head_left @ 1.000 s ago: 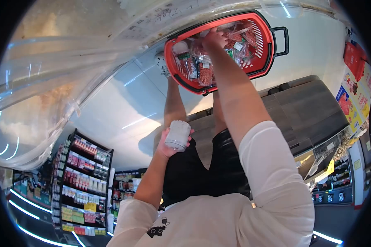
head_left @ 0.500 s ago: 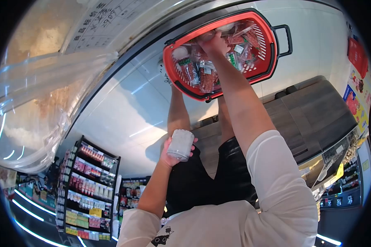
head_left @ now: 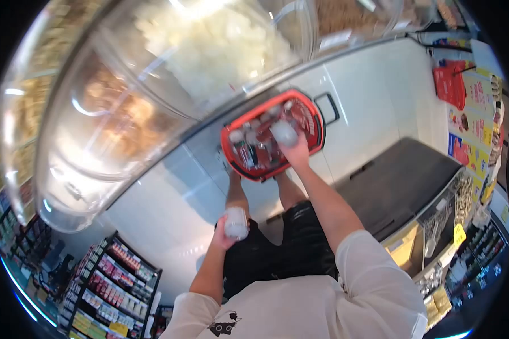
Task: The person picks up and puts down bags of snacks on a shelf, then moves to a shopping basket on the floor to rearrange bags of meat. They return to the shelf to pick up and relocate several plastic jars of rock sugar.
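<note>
My left hand (head_left: 223,233) is closed round a clear plastic jar (head_left: 237,224) with whitish contents, held low by my thigh. A similar rounded, whitish jar (head_left: 285,133) is in my right hand (head_left: 297,151), above the red shopping basket (head_left: 227,153). Motion blur hides the detail of this second jar. Inside the basket lie several clear plastic packs (head_left: 246,155) with reddish and dark contents, partly covered by my right hand and its jar.
Clear bulk bins (head_left: 209,51) with pale food line the top and left. A dark wooden bench or platform (head_left: 401,175) stands to the right. Stocked shelves (head_left: 113,288) are at lower left. A red bag-like item (head_left: 450,85) hangs at upper right.
My right hand has come up out of the basket with a whitish jar in it. The left hand still grips its jar. My view has tilted up, showing more of the bins.
</note>
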